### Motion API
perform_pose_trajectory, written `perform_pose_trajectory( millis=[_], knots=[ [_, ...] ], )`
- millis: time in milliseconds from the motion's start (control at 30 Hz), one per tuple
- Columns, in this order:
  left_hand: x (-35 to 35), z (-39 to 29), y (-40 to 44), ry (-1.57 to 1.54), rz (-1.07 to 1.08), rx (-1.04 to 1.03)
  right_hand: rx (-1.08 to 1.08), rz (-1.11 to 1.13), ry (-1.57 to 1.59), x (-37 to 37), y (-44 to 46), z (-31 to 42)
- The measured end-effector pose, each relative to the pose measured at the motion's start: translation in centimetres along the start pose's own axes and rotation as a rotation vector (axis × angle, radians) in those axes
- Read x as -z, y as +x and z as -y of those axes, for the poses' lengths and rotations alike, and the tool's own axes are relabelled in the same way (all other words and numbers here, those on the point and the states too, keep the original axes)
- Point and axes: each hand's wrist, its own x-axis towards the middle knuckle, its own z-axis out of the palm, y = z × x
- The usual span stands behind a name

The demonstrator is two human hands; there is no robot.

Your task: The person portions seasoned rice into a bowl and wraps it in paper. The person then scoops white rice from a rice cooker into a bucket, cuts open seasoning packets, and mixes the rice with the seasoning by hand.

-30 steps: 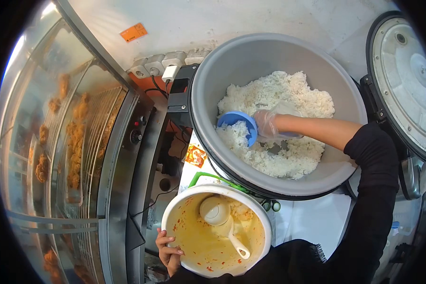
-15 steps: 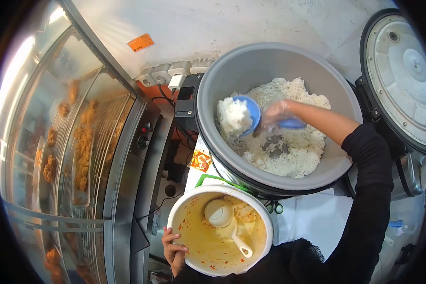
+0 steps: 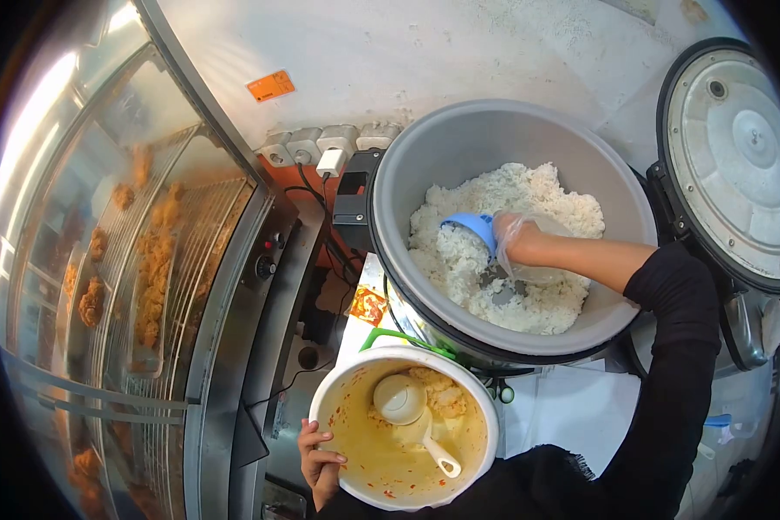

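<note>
My right hand (image 3: 518, 239), in a clear plastic glove, is closed on a blue scoop (image 3: 474, 227) inside the large grey pot of a rice cooker (image 3: 407, 121). The scoop is tilted, its mouth down against the white rice (image 3: 529, 186); its handle is hidden by the hand. My left hand (image 3: 321, 459) grips the rim of a white bucket (image 3: 338, 381), fingers over its left edge. Inside the bucket lie a cream-coloured ladle (image 3: 400, 399) and some yellowish food (image 3: 445, 397), with red bits stuck to the yellow-stained wall.
A glass display warmer (image 3: 234, 347) with fried pieces (image 3: 154, 286) on racks stands at left. The cooker's open lid (image 3: 754, 139) rises at right. Sockets (image 3: 338, 139) and cables run along the wall. White paper (image 3: 572, 407) and green-handled scissors (image 3: 505, 393) lie by the bucket.
The blue scoop, heaped with rice half a second ago, has tipped over and now sits lower against the rice. My left hand stays on the bucket rim. The view has shifted slightly.
</note>
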Motion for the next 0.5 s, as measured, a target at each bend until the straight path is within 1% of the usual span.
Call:
perform_pose_trajectory(
  millis=[133,200,233,300,433,500],
  knots=[
    [0.2,0.3,0.0,0.012,0.011,-0.027,0.042,-0.039,-0.015,0.0,-0.8,0.3],
    [0.4,0.6,-0.2,0.023,0.019,-0.032,0.115,-0.089,0.073,-0.1,-1.0,0.1],
    [0.4,0.7,-0.3,0.014,0.007,-0.016,0.114,-0.083,0.073,0.2,-1.2,0.1],
    [0.3,0.7,-0.4,0.008,0.000,0.002,0.081,-0.007,0.087,0.9,-1.4,0.6],
    [0.2,0.5,-0.3,-0.003,-0.016,-0.003,0.057,0.022,0.123,1.1,-1.6,0.9],
    [0.2,0.4,-0.2,0.000,-0.015,-0.004,0.026,0.092,0.103,0.8,-1.4,1.0]
  ],
)
